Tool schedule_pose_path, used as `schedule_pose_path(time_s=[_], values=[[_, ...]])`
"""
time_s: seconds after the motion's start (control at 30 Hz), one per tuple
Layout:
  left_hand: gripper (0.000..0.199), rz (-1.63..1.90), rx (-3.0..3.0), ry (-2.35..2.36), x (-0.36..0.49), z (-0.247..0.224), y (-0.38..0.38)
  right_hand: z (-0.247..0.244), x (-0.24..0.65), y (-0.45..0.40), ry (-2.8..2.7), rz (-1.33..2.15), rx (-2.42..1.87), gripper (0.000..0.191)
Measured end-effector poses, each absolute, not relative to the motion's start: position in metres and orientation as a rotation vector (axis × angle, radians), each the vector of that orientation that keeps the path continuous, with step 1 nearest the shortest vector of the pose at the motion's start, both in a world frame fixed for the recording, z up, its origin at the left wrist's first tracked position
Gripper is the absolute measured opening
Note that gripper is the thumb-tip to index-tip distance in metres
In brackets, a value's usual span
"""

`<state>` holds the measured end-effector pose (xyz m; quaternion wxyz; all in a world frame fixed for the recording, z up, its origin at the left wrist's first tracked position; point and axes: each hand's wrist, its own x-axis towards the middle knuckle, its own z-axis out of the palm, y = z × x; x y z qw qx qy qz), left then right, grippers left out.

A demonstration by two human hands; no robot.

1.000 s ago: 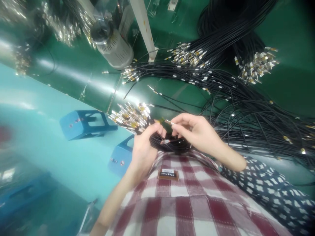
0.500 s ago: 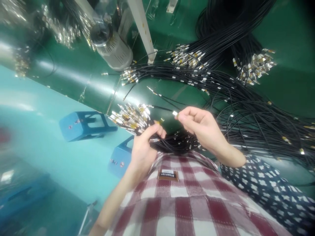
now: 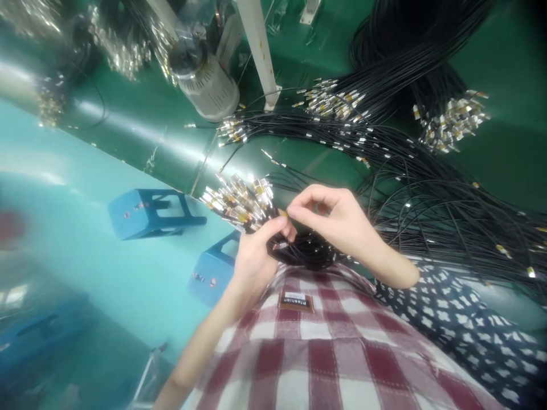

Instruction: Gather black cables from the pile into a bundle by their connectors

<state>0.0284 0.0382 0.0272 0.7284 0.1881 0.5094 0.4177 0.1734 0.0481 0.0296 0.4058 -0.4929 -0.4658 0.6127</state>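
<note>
My left hand point(image 3: 260, 247) is wrapped round a bundle of black cables whose silver and yellow connector ends point(image 3: 243, 202) fan out above it to the left. Close beside it, my right hand point(image 3: 337, 213) pinches at a small yellowish piece point(image 3: 282, 213) near my left thumb; whether that piece belongs to a single cable cannot be made out. The black cables point(image 3: 307, 250) of the held bundle curve right, against the checked apron. Behind the hands, a long spread of loose black cables point(image 3: 427, 182) lies on the green table point(image 3: 171, 154).
A grey-white machine point(image 3: 211, 94) and a white post point(image 3: 258, 54) stand at the back. More cable bundles point(image 3: 455, 122) lie at the back right. Blue stools point(image 3: 141, 213) are on the floor at left. A patterned sleeve point(image 3: 453, 319) is at lower right.
My right hand has moved left to my left thumb. The white-tipped cable end it pinched is no longer visible at its fingertips. The whole view has shifted slightly.
</note>
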Motion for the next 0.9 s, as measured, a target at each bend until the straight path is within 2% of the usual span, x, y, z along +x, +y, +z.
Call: schedule_pose_path(time_s=[0.13,0.27,0.47,0.6,0.8,0.9], values=[[0.005,0.924,0.401,1.133,0.028,0.029,0.038,0.027,0.177,0.046,-1.054,1.41,-1.304,0.018],[0.015,0.915,0.304,1.188,0.028,0.032,0.039,0.025,0.184,0.031,-0.991,1.314,-1.329,0.013],[0.013,0.925,0.228,1.208,0.03,0.034,0.04,0.018,0.167,0.008,-1.383,1.047,-1.1,0.002],[0.012,0.917,0.209,1.223,0.03,0.034,0.04,0.018,0.157,0.01,-1.439,0.926,-1.098,0.013],[0.012,0.863,0.35,1.168,0.032,0.036,0.04,0.027,0.164,0.015,-0.679,1.176,-1.214,0.019],[0.011,0.81,0.47,1.122,0.038,0.037,0.043,0.03,0.164,0.017,-0.491,1.27,-1.132,0.023]])
